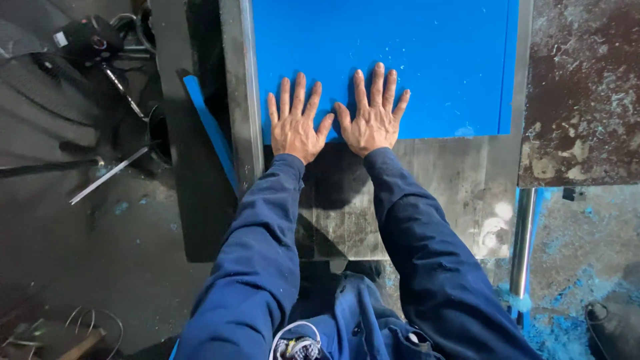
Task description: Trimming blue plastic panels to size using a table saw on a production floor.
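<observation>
While both palms press flat, the blue sheet (427,60) lies on the metal table (460,193).
Left hand (295,123) and right hand (373,117) rest side by side at the sheet's near edge, fingers spread wide, gripping nothing.

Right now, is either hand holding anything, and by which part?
Nothing is gripped. The left hand and right hand lie flat, fingers spread, pressing on the blue sheet near its front edge.

A workshop — worn steel bench (460,193), dusty floor (100,253).
</observation>
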